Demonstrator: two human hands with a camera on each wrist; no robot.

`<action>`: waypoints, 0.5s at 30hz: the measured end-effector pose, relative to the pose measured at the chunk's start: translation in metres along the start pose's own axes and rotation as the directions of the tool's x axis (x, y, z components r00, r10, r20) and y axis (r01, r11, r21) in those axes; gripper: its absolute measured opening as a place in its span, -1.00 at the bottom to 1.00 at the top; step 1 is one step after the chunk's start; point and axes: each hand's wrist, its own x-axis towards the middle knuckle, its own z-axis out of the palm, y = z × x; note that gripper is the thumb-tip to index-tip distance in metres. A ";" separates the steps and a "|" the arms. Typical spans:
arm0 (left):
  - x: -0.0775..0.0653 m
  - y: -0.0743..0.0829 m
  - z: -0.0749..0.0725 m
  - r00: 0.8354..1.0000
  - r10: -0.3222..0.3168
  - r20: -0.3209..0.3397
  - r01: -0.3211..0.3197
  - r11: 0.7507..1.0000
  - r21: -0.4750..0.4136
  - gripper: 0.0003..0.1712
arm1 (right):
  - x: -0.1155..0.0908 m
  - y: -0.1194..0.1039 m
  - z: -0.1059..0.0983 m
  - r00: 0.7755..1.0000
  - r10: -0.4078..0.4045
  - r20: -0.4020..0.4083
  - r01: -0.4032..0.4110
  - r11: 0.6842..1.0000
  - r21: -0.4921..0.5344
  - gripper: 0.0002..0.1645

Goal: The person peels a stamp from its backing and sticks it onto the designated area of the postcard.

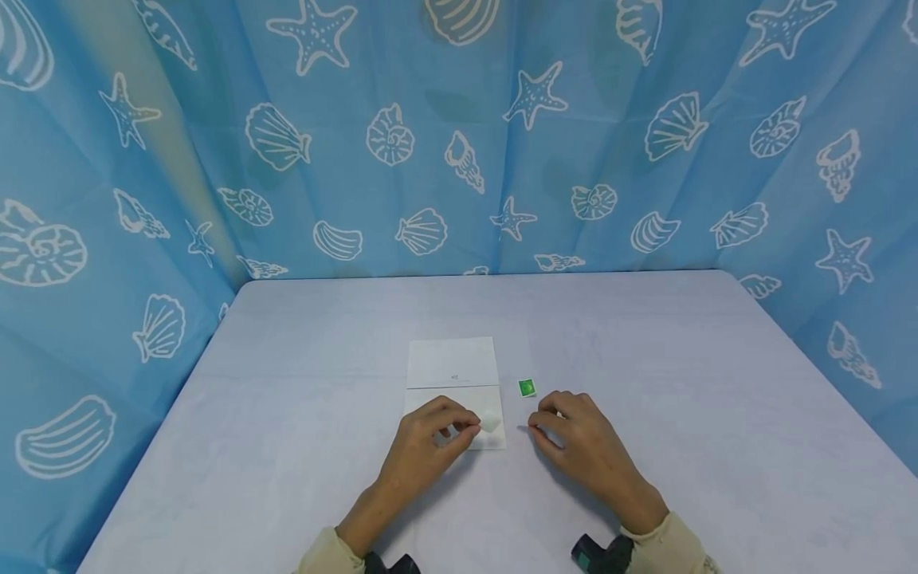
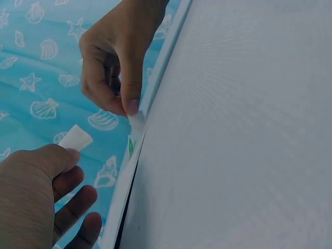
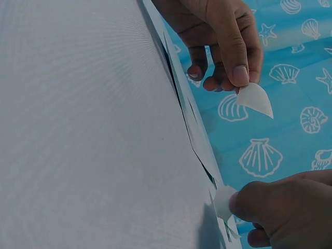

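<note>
Left hand (image 1: 428, 437) hovering over near half of card (image 1: 452, 359), pinching white scrap (image 3: 257, 98). Card lying flat, line crossing it. Green square (image 1: 527, 387) lying just right of card. Right hand (image 1: 581, 438), right of card, pinching second scrap (image 3: 223, 201). Step seemingly still handling scraps; next move probably calling for lining one up with card.

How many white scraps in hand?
2: left scrap, pinched by the left hand; right scrap, pinched by the right hand. Others could be hidden inside the hands.
</note>
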 end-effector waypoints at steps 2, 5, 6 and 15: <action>0.000 -0.001 0.000 1.000 0.005 -0.001 -0.005 1.000 0.002 -0.95 | 0.000 -0.001 0.000 1.000 -0.006 0.011 0.006 1.000 0.000 -0.82; 0.000 -0.001 0.000 1.000 0.008 0.000 -0.008 1.000 0.009 -0.95 | 0.000 -0.002 0.000 1.000 -0.004 0.029 0.004 1.000 0.008 -0.88; 0.000 -0.001 0.000 1.000 0.007 0.000 -0.007 1.000 0.010 -0.95 | 0.001 -0.002 0.000 0.999 -0.001 0.033 0.000 1.000 0.012 -0.89; 0.000 -0.002 0.001 1.000 0.019 -0.005 -0.019 1.000 0.009 -0.96 | 0.001 -0.007 0.001 0.997 0.070 -0.027 -0.064 0.982 0.175 -0.78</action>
